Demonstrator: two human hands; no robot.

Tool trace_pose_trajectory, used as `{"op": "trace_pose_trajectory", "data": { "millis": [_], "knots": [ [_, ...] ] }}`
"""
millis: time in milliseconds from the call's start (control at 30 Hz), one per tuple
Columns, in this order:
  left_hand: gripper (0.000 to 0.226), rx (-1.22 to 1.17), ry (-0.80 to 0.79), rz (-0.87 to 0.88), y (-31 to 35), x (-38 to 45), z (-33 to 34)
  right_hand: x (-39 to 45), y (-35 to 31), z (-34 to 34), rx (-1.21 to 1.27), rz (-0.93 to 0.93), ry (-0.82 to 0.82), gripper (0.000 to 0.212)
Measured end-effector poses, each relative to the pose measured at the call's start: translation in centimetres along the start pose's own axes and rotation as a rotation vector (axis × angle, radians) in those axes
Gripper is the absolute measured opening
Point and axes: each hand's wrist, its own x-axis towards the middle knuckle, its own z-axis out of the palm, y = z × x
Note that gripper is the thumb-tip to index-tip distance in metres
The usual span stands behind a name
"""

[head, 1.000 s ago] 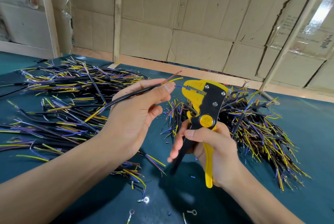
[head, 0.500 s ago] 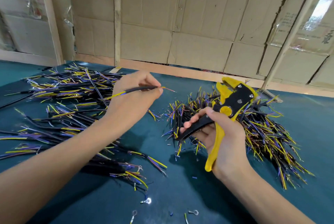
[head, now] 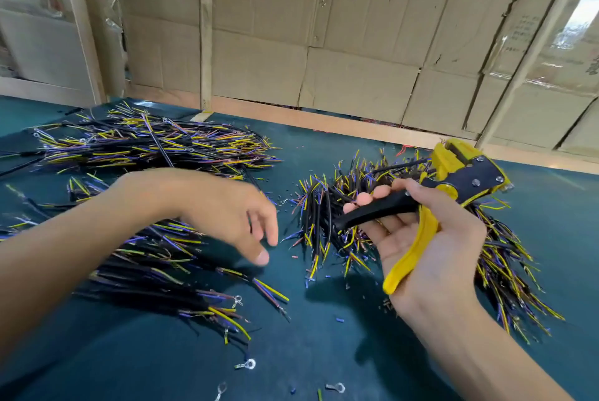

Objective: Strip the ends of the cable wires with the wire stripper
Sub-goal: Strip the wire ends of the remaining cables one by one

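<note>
My right hand (head: 431, 238) grips the yellow and black wire stripper (head: 453, 186) by its two handles, jaws pointing up and to the right above the right cable pile (head: 340, 222). My left hand (head: 223, 209) hovers over the table with loose, slightly blurred fingers and holds nothing. It hangs between the left cable pile (head: 146, 148) and the right one. Each cable is black with yellow, blue and brown wire ends. Several more cables (head: 181, 274) lie under my left forearm.
The table has a dark teal cover (head: 324, 352). Small ring terminals (head: 248, 364) and snipped bits of insulation lie scattered near the front. A wall of cardboard panels (head: 324, 44) on wooden battens closes off the back.
My left hand let go of the cable it was holding and dropped toward the table. My right hand carried the stripper to the right and tilted it away.
</note>
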Motion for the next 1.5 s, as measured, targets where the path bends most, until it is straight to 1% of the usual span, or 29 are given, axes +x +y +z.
{"op": "trace_pose_trajectory", "data": {
  "millis": [67, 133, 200, 233, 300, 367, 433, 533, 600, 700, 767, 800, 867, 1000, 1100, 1167, 1233, 1300, 1400, 1500],
  "knots": [
    [0.027, -0.023, -0.050, 0.057, 0.0, -2.1, 0.8, -0.1, 0.4, -0.1, -0.030, 0.004, -0.026, 0.012],
    [0.017, 0.027, -0.011, 0.081, -0.1, -2.8, 1.7, -0.4, 0.9, -0.1, -0.068, 0.005, -0.053, 0.013],
    [0.009, 0.033, 0.070, 0.096, 0.2, -2.8, 2.2, -0.7, 1.2, -0.1, -0.105, 0.007, -0.064, 0.015],
    [0.008, 0.030, 0.134, 0.100, 0.3, -2.8, 2.4, -0.8, 1.2, 0.0, -0.120, 0.004, -0.078, 0.014],
    [0.007, 0.004, 0.318, 0.133, 0.7, -2.6, 2.6, -0.9, 1.2, 0.1, -0.143, -0.006, -0.113, 0.014],
    [0.008, -0.062, 0.540, 0.224, 1.1, -2.4, 2.8, -1.0, 0.9, 0.2, -0.150, -0.014, -0.153, 0.015],
    [0.008, -0.098, 0.728, 0.334, 1.5, -2.3, 2.9, -0.9, 0.4, 0.2, -0.149, -0.019, -0.182, 0.017],
    [0.007, -0.083, 0.918, 0.401, 1.8, -2.3, 3.0, -0.6, -0.1, 0.3, -0.148, -0.031, -0.174, 0.021],
    [0.006, -0.104, 0.978, 0.399, 1.8, -2.4, 2.8, -0.5, -0.2, 0.3, -0.154, -0.051, -0.164, 0.025],
    [0.007, -0.104, 1.004, 0.416, 1.9, -2.6, 2.8, -0.4, -0.1, 0.2, -0.199, -0.058, -0.172, 0.022],
    [0.009, -0.122, 1.011, 0.446, 2.2, -2.7, 2.9, -0.5, 0.0, 0.2, -0.257, -0.054, -0.192, 0.011],
    [0.011, -0.140, 1.014, 0.462, 2.3, -2.7, 3.0, -0.5, 0.1, 0.2, -0.283, -0.055, -0.205, 0.005],
    [0.011, -0.233, 1.008, 0.492, 2.7, -2.7, 3.2, -0.6, 0.2, 0.2, -0.329, -0.064, -0.227, 0.004],
    [0.015, -0.685, 0.951, 0.552, 3.5, -2.7, 2.6, -0.9, 0.8, 0.1, -0.384, -0.036, -0.293, 0.003],
    [0.020, -1.020, 0.842, 0.573, 3.8, -2.9, 2.4, -1.2, 1.4, 0.0, -0.461, -0.007, -0.332, 0.008],
    [0.019, -1.148, 0.777, 0.568, 3.9, -2.9, 2.4, -1.4, 1.8, 0.0, -0.493, 0.009, -0.360, 0.016],
    [0.011, -1.220, 0.735, 0.560, 3.9, -2.9, 2.6, -1.6, 2.1, 0.0, -0.502, 0.023, -0.403, 0.021],
    [0.006, -1.272, 0.709, 0.543, 4.1, -2.8, 2.9, -1.9, 2.4, 0.2, -0.508, 0.024, -0.450, 0.018],
    [0.010, -1.274, 0.706, 0.507, 4.3, -2.6, 3.2, -2.2, 2.9, 0.3, -0.548, 0.013, -0.470, 0.018],
    [0.016, -1.248, 0.744, 0.493, 4.6, -2.6, 3.4, -2.3, 2.9, 0.4, -0.516, 0.073, -0.472, 0.014]
  ]
}}
